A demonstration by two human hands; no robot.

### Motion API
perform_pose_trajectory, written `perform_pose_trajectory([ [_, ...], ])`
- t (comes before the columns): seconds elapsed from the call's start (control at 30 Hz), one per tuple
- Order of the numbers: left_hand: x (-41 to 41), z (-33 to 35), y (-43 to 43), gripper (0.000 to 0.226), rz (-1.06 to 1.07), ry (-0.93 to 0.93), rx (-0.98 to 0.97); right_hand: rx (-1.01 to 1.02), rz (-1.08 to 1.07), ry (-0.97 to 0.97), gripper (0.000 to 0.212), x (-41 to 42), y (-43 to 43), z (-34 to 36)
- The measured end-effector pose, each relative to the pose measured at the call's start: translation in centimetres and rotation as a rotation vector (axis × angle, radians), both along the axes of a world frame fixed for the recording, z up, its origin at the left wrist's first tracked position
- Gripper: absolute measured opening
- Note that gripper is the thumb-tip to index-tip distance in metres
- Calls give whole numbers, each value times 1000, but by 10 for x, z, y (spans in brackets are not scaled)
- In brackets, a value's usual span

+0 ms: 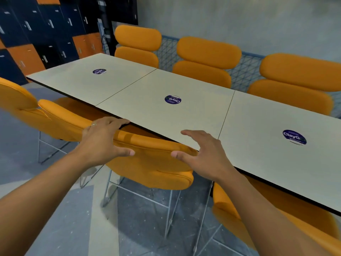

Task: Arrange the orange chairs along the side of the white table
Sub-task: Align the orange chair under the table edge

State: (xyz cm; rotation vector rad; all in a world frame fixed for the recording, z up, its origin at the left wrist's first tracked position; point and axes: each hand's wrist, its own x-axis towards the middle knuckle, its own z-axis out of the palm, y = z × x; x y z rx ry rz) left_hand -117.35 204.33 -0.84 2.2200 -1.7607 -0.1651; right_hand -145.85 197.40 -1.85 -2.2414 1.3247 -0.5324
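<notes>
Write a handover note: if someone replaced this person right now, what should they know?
The left-hand grip holds the middle chair by its backrest top; the right-hand grip is open at that backrest's right end.
The far chairs line the white table; the near three have seats tucked under.
Left: let go; perhaps nudge the left chair in, as it seems further out.

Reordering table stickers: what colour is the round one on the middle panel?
The round sticker is dark purple with white lettering; head view shows it best.
</notes>
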Motion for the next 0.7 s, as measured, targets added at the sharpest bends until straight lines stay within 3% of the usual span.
perform_pose_trajectory([
  [0.13, 27, -16, -16, 98, -42, -28, 58, 30, 57, 87, 77, 27, -13, -1],
  [0.37, 62, -30, -29, 68, -185, -57, 18, 94, 55, 259, 74, 72, -13, -9],
  [0.5, 84, -32, -36, 64, -320, -5, 5, 34, -75, 450, 73, 101, -6, -14],
  [0.7, 110, -35, -39, 69, -462, 18, 19, 14, -278, 555, 81, 128, 9, -14],
])
